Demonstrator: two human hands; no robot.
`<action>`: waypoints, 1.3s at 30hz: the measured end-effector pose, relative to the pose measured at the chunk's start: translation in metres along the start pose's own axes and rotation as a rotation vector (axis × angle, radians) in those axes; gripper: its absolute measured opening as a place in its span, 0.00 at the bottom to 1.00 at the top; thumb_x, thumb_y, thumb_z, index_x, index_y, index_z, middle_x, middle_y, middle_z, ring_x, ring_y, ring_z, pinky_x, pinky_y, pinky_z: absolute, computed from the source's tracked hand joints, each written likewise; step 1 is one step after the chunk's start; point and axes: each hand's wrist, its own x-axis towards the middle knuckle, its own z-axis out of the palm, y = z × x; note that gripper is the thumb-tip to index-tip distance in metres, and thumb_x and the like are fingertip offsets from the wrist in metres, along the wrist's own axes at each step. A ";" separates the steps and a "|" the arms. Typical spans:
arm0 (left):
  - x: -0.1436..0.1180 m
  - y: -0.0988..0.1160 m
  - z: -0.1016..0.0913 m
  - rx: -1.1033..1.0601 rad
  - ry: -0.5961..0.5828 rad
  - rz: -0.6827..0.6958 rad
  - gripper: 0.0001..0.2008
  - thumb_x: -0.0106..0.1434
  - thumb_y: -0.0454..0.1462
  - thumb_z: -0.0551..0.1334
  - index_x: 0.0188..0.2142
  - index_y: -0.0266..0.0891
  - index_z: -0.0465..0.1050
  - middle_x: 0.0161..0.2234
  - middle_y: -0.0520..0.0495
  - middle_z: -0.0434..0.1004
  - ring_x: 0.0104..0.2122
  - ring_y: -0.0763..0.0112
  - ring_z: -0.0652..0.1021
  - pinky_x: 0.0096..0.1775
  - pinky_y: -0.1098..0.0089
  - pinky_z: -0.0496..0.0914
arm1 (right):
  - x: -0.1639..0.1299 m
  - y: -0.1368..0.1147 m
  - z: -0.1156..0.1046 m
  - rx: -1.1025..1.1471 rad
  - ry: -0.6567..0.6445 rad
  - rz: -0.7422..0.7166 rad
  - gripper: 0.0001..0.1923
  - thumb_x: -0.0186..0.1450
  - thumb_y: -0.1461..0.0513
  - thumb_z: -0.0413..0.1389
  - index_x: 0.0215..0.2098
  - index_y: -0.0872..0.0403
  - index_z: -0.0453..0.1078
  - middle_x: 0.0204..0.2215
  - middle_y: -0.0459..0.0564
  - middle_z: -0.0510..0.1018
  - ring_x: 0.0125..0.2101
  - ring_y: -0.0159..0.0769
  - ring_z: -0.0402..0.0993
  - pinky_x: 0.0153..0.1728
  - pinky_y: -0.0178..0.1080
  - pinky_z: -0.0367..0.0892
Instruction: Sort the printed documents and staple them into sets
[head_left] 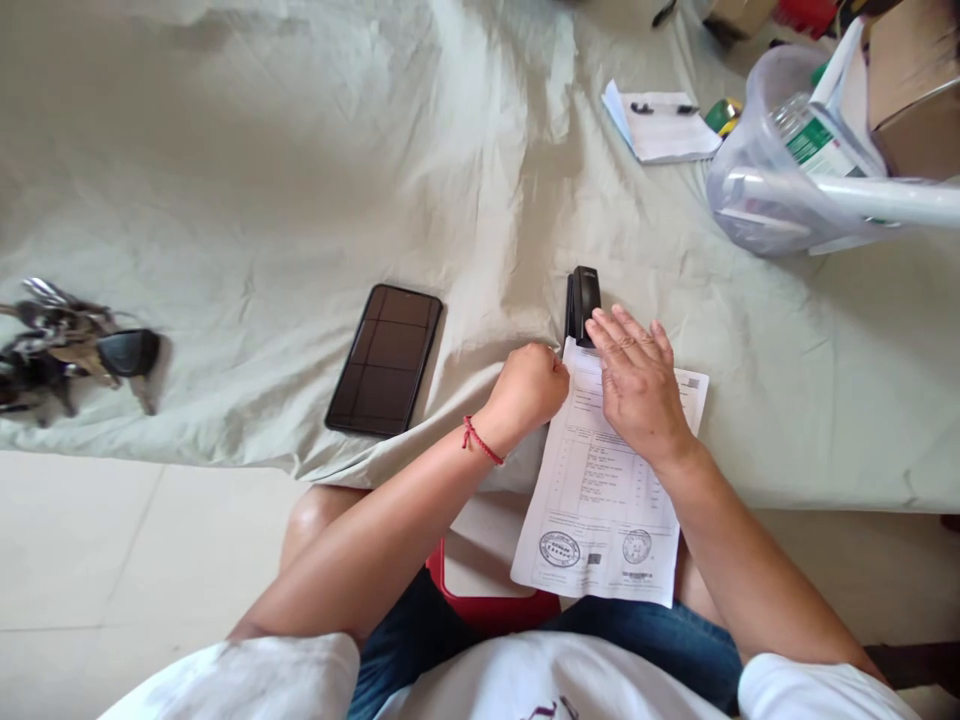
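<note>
At the far left a bunch of keys (71,345) lies on the pale sheet (262,150) that covers the bed. Further in, a dark phone (385,359) rests face up, screen off, its long side running away from the person and leaning a little to the right.

Next comes the left hand (529,388), a red cord at the wrist, curled into a fist at the top left corner of the printed paper (600,500) — whether it pinches the corner I cannot tell. The sheet's long axis runs from the person's lap up onto the bed, its stamped foot hanging off the edge towards them. Its top edge sits at the black stapler (582,303), which points straight away from the person. The right hand (637,385) lies flat and spread on the paper's upper part, fingertips touching the stapler — gripping nothing.

Far right: a notepad with a pen (660,122) and a clear plastic jug (787,150).
</note>
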 end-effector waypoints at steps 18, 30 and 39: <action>-0.005 -0.003 0.001 -0.146 0.018 0.020 0.30 0.69 0.23 0.61 0.18 0.46 0.49 0.21 0.56 0.51 0.28 0.67 0.55 0.35 0.59 0.52 | -0.008 -0.002 0.018 0.049 -0.046 0.043 0.45 0.80 0.73 0.42 0.88 0.37 0.58 0.82 0.47 0.72 0.82 0.47 0.69 0.87 0.73 0.52; -0.028 -0.006 -0.003 -0.095 -0.163 0.071 0.24 0.73 0.26 0.59 0.21 0.44 0.58 0.21 0.57 0.58 0.26 0.70 0.60 0.34 0.62 0.55 | -0.025 0.033 -0.029 0.309 0.012 0.350 0.25 0.81 0.46 0.55 0.63 0.48 0.86 0.58 0.58 0.92 0.60 0.55 0.90 0.67 0.60 0.82; -0.038 -0.004 -0.028 -0.327 -0.186 0.100 0.15 0.77 0.31 0.60 0.31 0.42 0.72 0.19 0.58 0.67 0.21 0.72 0.67 0.30 0.67 0.60 | -0.102 0.084 -0.083 0.760 -0.070 0.801 0.26 0.69 0.34 0.71 0.52 0.41 0.90 0.46 0.53 0.94 0.48 0.53 0.91 0.52 0.53 0.85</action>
